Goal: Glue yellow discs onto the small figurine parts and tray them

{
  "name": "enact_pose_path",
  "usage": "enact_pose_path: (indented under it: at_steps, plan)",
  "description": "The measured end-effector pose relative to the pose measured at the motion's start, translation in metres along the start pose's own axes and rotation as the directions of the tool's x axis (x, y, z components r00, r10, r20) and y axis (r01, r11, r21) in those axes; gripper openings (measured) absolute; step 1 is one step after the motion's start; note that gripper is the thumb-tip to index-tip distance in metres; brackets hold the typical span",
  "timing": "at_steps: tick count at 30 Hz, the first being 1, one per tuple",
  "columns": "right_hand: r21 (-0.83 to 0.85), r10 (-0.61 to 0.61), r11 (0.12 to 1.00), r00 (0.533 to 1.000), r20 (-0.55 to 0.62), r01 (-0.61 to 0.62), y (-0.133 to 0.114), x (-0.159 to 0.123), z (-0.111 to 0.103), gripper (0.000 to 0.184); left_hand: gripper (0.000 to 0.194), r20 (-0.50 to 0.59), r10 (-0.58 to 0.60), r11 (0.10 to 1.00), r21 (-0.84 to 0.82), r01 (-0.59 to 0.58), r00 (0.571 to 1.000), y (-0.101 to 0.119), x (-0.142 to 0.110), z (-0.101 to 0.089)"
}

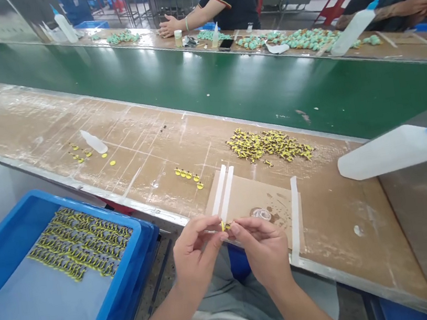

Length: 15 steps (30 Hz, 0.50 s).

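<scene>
Pinching away right at the centre of the bench: the left hand (195,258) and the right hand (264,251) are both curled in close, thumbs and fingers closed on a tiny yellow-and-black piece (226,225), and the two hands nearly meet around it. Neither hand is open; this is a fine, tight fingertip grip, held just above a square of brown cardboard (253,199) edged with strips of white tape. On that cardboard, just beyond the right hand, sits a small round translucent disc (261,215), though it's hard to make out exactly what it is. Out to the left, a bright blue plastic tray (103,210) holds rows of yellow-and-black pieces (78,242), packed close together. Across the brown-topped workbench (150,158) there's a heaped cluster of matching yellow-and-black pieces (269,146) and a short line of yellow ones (188,177). A white plastic squeeze bottle with a blue tip (391,151) lies to the right, and another white bottle (94,141) lies further left — then beyond the green conveyor belt (185,74), a co-worker's hand (170,26) rests on the far bench.
</scene>
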State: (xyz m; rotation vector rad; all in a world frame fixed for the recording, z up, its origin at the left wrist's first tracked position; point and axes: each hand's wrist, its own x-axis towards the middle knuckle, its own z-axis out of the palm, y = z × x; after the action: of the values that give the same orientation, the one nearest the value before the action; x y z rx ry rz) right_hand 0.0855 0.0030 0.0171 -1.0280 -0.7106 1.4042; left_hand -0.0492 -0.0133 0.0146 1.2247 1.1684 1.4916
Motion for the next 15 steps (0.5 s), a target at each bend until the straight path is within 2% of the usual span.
enact_pose_path:
  at_steps: [4, 9, 12, 15]
  plan:
    - [-0.055, 0.072, 0.996, 0.997, 0.017, -0.071, 0.005, 0.000, 0.019, 0.016, 0.037, 0.016, 0.085, 0.995, 0.055, -0.086, 0.996, 0.004, 0.001, -0.027]
    - [-0.113, 0.136, 0.985, 0.989, 0.065, -0.129, 0.006, 0.000, 0.037, 0.017, 0.037, -0.044, 0.127, 0.988, 0.095, -0.123, 0.991, 0.009, 0.000, -0.046]
    - [-0.143, 0.154, 0.979, 0.985, 0.077, -0.142, 0.008, 0.001, 0.047, 0.019, 0.035, -0.066, 0.112, 0.990, 0.095, -0.106, 0.991, 0.012, 0.000, -0.054]
    - [-0.157, 0.149, 0.979, 0.984, 0.098, -0.132, 0.012, 0.000, 0.059, 0.021, 0.032, -0.065, 0.039, 0.997, 0.068, -0.035, 0.997, 0.015, 0.001, -0.063]
